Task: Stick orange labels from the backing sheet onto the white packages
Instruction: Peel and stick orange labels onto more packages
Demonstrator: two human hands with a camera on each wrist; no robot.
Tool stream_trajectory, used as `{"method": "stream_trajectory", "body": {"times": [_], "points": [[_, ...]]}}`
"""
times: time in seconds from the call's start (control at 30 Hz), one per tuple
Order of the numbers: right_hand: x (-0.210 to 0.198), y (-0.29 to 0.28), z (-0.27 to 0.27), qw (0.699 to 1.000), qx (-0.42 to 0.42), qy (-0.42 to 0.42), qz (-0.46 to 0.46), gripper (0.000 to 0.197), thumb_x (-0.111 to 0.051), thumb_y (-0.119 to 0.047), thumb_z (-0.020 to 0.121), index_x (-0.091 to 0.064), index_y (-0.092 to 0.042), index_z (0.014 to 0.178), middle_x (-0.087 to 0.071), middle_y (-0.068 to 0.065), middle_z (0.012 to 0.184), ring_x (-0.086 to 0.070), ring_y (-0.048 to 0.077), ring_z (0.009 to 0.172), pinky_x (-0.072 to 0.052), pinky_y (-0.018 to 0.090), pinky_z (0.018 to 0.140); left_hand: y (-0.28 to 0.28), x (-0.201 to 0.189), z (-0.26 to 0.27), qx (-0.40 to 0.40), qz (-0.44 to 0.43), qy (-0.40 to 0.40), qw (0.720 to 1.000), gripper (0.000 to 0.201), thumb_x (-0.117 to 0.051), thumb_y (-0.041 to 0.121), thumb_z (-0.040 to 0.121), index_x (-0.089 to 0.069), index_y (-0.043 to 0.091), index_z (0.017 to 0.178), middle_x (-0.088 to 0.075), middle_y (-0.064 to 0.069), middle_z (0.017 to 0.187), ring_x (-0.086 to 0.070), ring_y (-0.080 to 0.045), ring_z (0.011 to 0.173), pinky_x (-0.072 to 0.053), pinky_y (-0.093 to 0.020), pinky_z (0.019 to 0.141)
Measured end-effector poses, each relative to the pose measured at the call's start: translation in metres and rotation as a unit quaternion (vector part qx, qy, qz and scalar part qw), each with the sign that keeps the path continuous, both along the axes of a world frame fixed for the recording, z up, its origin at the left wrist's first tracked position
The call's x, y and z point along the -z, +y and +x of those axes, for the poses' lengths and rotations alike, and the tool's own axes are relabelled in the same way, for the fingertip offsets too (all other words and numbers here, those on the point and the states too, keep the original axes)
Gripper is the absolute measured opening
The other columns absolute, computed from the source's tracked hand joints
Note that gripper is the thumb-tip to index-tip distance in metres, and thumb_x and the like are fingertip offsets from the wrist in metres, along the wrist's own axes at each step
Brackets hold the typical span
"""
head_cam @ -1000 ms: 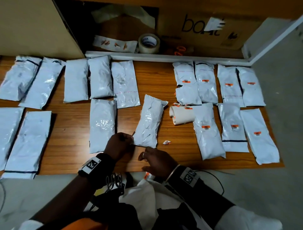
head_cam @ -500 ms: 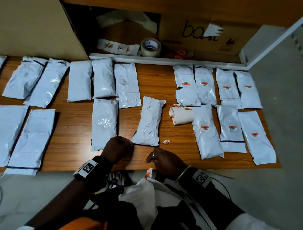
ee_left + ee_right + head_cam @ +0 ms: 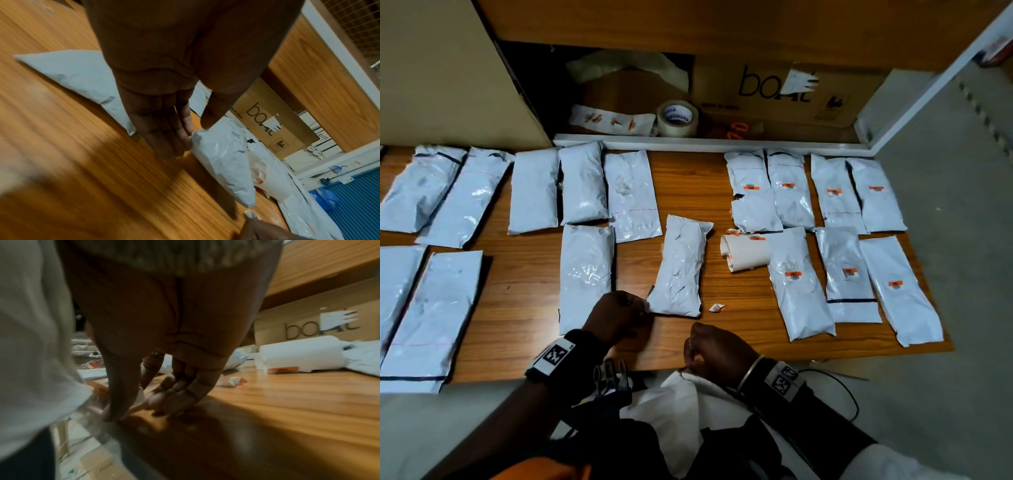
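1. Both hands work at the near edge of the surface (image 3: 722,192). The left hand (image 3: 616,317) pinches the near left corner of the tilted white package (image 3: 683,267) between thumb and fingers (image 3: 180,129); the left wrist view shows the thumb on top of that corner and the fingers under and beside it.
2. The right hand (image 3: 717,353) sits just nearer than that package, at the surface edge, with fingers curled down. In the right wrist view its thumb and fingertips (image 3: 156,400) close on something small and pale with an orange trace; whether this is a label or its backing I cannot tell, since the view is blurred.
3. The tilted white package lies in the middle of the surface and carries no orange label on the face that shows.
4. Just right of it lies a crumpled paper scrap (image 3: 716,307), and beyond that a rolled backing sheet (image 3: 744,253) with orange labels along its far edge.
5. Further right of the tilted package, the labelled packages (image 3: 796,284) lie in two rows, each with an orange label showing.
6. Left of the tilted package lie the plain packages (image 3: 585,274); the leftmost ones are cut off by the picture edge.
7. Beyond the tilted package, an open compartment (image 3: 619,85) holds a tape roll (image 3: 677,118), a flat sheet with orange marks (image 3: 611,120), orange scissor handles (image 3: 738,130) and a cardboard box (image 3: 774,92). The box's printed word is partly covered by torn white paper.
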State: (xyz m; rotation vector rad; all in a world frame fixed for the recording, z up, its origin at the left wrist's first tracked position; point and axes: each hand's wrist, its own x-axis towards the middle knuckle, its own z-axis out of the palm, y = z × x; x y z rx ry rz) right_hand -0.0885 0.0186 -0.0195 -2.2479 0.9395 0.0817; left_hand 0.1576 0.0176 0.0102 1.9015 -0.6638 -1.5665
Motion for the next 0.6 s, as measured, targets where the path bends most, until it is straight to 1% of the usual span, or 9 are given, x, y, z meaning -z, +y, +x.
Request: {"method": "stream_trajectory", "body": {"times": [0.1, 0.2, 0.27, 0.33, 0.4, 0.43, 0.5, 0.57, 0.6], "points": [[-0.006, -0.01, -0.006, 0.998, 0.039, 0.0, 0.042, 0.004, -0.075, -0.024, 0.084, -0.074, -0.025, 0.087, -0.064, -0.007, 0.098, -0.061, 0.007, 0.089, -0.048, 0.026, 0.078, -0.002, -0.002, 0.0, 0.0, 0.004, -0.006, 1.0, 0.015, -0.063, 0.006, 0.097, -0.07, 0.002, 0.085, -0.071, -0.021, 0.086, -0.066, -0.029, 0.075, -0.053, -0.023, 0.048], [-0.017, -0.024, -0.019, 0.993, 0.08, -0.02, 0.088, 0.003, -0.077, -0.02, 0.083, -0.077, -0.022, 0.085, -0.069, -0.009, 0.09, -0.058, -0.004, 0.077, -0.045, 0.018, 0.073, -0.004, 0.0, 0.002, -0.011, 0.008, -0.026, 1.0, 0.015, -0.066, 0.008, 0.096, -0.069, -0.007, 0.098, -0.072, -0.024, 0.09, -0.067, -0.029, 0.074, -0.055, -0.025, 0.049], [-0.025, -0.033, -0.03, 0.987, 0.122, -0.044, 0.099, 0.003, -0.079, -0.019, 0.083, -0.078, -0.022, 0.084, -0.072, -0.01, 0.087, -0.061, -0.005, 0.077, -0.047, 0.017, 0.072, -0.007, 0.003, 0.005, -0.014, 0.009, -0.056, 0.998, 0.016, -0.07, 0.012, 0.094, -0.067, -0.004, 0.097, -0.072, -0.019, 0.082, -0.067, -0.024, 0.066, -0.057, -0.028, 0.052], [-0.032, -0.042, -0.039, 0.978, 0.171, -0.08, 0.09, 0.002, -0.08, -0.02, 0.085, -0.078, -0.022, 0.085, -0.073, -0.013, 0.086, -0.065, -0.004, 0.082, -0.048, 0.017, 0.074, -0.009, 0.002, 0.007, -0.005, -0.005, -0.075, 0.997, 0.016, -0.072, 0.013, 0.093, -0.065, -0.001, 0.093, -0.068, -0.014, 0.071, -0.064, -0.024, 0.06, -0.055, -0.031, 0.056], [-0.04, -0.049, -0.045, 0.964, 0.221, -0.116, 0.091, 0.002, -0.079, -0.022, 0.088, -0.079, -0.021, 0.088, -0.074, -0.014, 0.087, -0.067, -0.004, 0.087, -0.05, 0.016, 0.078, -0.01, -0.002, 0.005, 0.007, -0.036, -0.069, 0.997, 0.014, -0.073, 0.012, 0.092, -0.066, -0.001, 0.089, -0.065, -0.01, 0.064, -0.061, -0.026, 0.061, -0.052, -0.032, 0.059], [-0.044, -0.053, -0.047, 0.955, 0.246, -0.132, 0.097, 0.004, -0.078, -0.024, 0.089, -0.079, -0.021, 0.09, -0.075, -0.013, 0.087, -0.068, -0.002, 0.089, -0.052, 0.019, 0.08, -0.011, -0.006, 0.004, 0.01, -0.057, -0.061, 0.996, 0.014, -0.074, 0.012, 0.091, -0.066, 0.001, 0.087, -0.065, -0.009, 0.063, -0.061, -0.026, 0.061, -0.051, -0.031, 0.059], [-0.052, -0.059, -0.048, 0.936, 0.291, -0.157, 0.121, 0.007, -0.077, -0.027, 0.09, -0.079, -0.02, 0.091, -0.076, -0.013, 0.085, -0.07, 0.0, 0.084, -0.053, 0.023, 0.078, -0.014, -0.019, -0.003, 0.031, -0.095, -0.04, 0.994, 0.02, -0.08, 0.019, 0.087, -0.068, 0.003, 0.088, -0.07, -0.01, 0.069, -0.067, -0.021, 0.062, -0.052, -0.027, 0.056], [-0.058, -0.062, -0.044, 0.921, 0.313, -0.183, 0.141, 0.009, -0.077, -0.028, 0.091, -0.079, -0.019, 0.092, -0.077, -0.009, 0.082, -0.069, 0.002, 0.077, -0.053, 0.027, 0.073, -0.02, -0.032, -0.011, 0.069, -0.124, 0.004, 0.99, 0.033, -0.08, 0.032, 0.081, -0.072, 0.003, 0.095, -0.076, -0.014, 0.085, -0.072, -0.02, 0.071, -0.056, -0.03, 0.065], [-0.061, -0.063, -0.04, 0.917, 0.32, -0.192, 0.142, 0.01, -0.077, -0.028, 0.091, -0.079, -0.018, 0.092, -0.077, -0.007, 0.082, -0.07, 0.003, 0.076, -0.054, 0.029, 0.073, -0.023, -0.038, -0.015, 0.089, -0.13, 0.022, 0.987, 0.034, -0.077, 0.036, 0.082, -0.074, 0.005, 0.096, -0.077, -0.012, 0.089, -0.073, -0.021, 0.076, -0.057, -0.033, 0.07]]}}
